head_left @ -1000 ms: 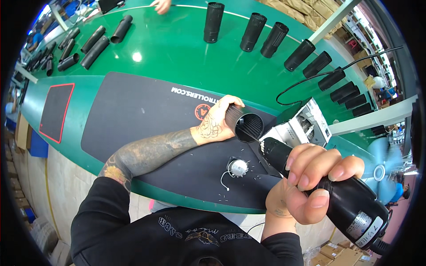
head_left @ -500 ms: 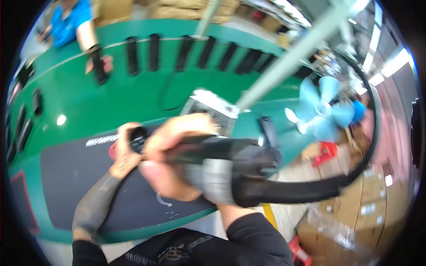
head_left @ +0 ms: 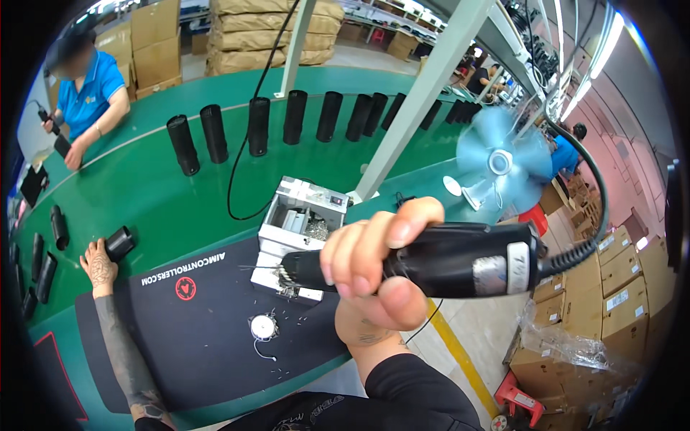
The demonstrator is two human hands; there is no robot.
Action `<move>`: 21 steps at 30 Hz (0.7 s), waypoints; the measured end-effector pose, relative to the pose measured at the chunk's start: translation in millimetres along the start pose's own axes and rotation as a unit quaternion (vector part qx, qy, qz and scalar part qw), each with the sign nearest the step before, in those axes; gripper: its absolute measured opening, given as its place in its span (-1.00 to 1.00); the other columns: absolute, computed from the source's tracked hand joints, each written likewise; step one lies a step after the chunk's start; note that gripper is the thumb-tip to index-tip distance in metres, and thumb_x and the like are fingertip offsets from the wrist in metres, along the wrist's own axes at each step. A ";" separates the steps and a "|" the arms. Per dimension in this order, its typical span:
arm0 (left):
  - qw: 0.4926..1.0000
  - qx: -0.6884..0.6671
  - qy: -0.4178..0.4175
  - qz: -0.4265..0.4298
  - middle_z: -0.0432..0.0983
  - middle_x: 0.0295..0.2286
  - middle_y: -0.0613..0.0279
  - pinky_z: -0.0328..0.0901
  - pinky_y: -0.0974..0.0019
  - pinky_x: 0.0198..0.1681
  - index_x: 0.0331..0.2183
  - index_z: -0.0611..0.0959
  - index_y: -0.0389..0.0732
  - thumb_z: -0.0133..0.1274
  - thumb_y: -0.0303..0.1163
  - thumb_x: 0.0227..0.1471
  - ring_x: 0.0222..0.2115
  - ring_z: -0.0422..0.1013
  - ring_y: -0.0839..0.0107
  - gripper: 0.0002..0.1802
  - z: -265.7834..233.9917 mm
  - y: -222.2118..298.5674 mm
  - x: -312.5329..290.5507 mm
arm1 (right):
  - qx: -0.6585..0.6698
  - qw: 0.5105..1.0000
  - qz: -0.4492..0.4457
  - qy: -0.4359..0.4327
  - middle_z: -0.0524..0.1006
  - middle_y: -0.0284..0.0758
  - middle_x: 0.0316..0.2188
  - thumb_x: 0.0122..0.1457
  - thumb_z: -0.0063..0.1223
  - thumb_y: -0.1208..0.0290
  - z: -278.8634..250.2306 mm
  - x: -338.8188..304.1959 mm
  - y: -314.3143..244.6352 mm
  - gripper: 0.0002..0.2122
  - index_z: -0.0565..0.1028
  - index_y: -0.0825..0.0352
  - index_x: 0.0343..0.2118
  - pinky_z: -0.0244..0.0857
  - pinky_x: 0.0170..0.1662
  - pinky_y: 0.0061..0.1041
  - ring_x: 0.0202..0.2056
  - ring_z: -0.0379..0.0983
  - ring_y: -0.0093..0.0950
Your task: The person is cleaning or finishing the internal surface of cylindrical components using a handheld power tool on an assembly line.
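Note:
My right hand [head_left: 381, 266] is wrapped round a black corded electric screwdriver [head_left: 460, 258], held nearly level above the mat. Its nose points left, in front of the pale metal screw feeder [head_left: 295, 215]; whether the tip touches it I cannot tell. Loose screws fill the feeder's tray. Out to the left, my left hand [head_left: 99, 269] grips one end of a short black tube [head_left: 120, 244] at the mat's far edge. The tube's open end faces right and part of it is hidden by the hand. On the mat sits a round white-topped part [head_left: 264, 327] with a wire, small screws scattered round it.
Several black tubes [head_left: 294, 118] stand along the far side of the green table [head_left: 208, 205]; more lie at far left. A co-worker [head_left: 90, 100] sits at the far left. To the right are a post [head_left: 424, 93], a spinning blue fan [head_left: 499, 161] and cardboard boxes [head_left: 618, 302].
My left hand has moved left with the black tube, away from the mat's middle. My right hand has shifted right with the screwdriver. The co-worker's hand has left the row of tubes.

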State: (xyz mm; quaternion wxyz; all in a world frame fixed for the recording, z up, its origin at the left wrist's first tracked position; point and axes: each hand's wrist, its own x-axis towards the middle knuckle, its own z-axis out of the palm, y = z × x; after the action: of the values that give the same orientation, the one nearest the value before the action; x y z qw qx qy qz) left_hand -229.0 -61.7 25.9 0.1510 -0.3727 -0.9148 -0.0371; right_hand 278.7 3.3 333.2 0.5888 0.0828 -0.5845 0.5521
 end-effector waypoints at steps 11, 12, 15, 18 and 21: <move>0.890 -0.406 -0.004 0.206 0.40 -0.07 0.10 0.25 0.23 0.03 -0.01 0.45 -0.19 0.23 -0.30 -0.18 -0.05 0.35 0.18 -0.37 -101.3 122.7 1.0 | 0.041 0.995 -0.058 -0.077 0.41 -0.47 -0.57 0.08 -0.03 0.36 -11.1 -10.8 29.2 -0.66 0.21 0.30 -0.10 0.23 -0.44 -0.59 -0.62 0.32 -0.64; 0.889 -0.411 -0.039 0.197 0.41 -0.08 0.11 0.25 0.25 0.03 0.00 0.44 -0.20 0.23 -0.29 -0.17 -0.05 0.36 0.23 -0.36 -99.2 138.7 7.9 | 0.045 0.994 -0.058 -0.078 0.40 -0.47 -0.58 0.07 -0.03 0.36 -6.9 -15.0 30.8 -0.67 0.21 0.29 -0.12 0.23 -0.44 -0.59 -0.63 0.32 -0.64; 0.876 -0.475 -0.020 0.078 0.35 -0.02 -0.04 0.26 0.21 0.04 0.03 0.37 -0.34 0.31 -0.11 -0.23 0.00 0.33 0.14 -0.16 -59.3 191.3 50.6 | 0.019 0.992 -0.082 -0.093 0.40 -0.49 -0.59 0.06 -0.01 0.37 -19.0 -10.6 17.7 -0.72 0.22 0.27 -0.20 0.23 -0.46 -0.62 -0.64 0.32 -0.65; 0.832 -0.546 -0.066 -0.073 0.29 0.00 -0.23 0.26 0.17 0.06 0.03 0.31 -0.52 0.38 -0.03 -0.30 -0.01 0.33 0.04 0.02 -30.9 233.5 96.5 | 0.003 0.990 -0.141 -0.024 0.44 -0.47 -0.63 0.07 0.12 0.35 -31.0 -6.1 11.5 -0.70 0.21 0.20 -0.25 0.27 -0.57 -0.66 -0.69 0.35 -0.60; 0.795 -0.601 -0.020 -0.074 0.38 -0.06 -0.16 0.34 0.24 -0.06 0.02 0.35 -0.43 0.39 -0.08 -0.33 -0.12 0.42 0.11 -0.04 0.2 269.6 129.9 | 0.022 0.989 -0.143 -0.027 0.46 -0.44 -0.65 0.06 0.14 0.35 -46.3 -0.9 -2.9 -0.69 0.21 0.20 -0.26 0.29 -0.58 -0.64 -0.72 0.35 -0.59</move>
State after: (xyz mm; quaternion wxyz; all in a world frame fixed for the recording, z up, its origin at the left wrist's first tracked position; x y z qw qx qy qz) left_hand -130.1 219.4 53.2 -0.1249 -0.3200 -0.7358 -0.5836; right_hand 308.8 36.1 320.0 0.6439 0.1935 -0.5697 0.4726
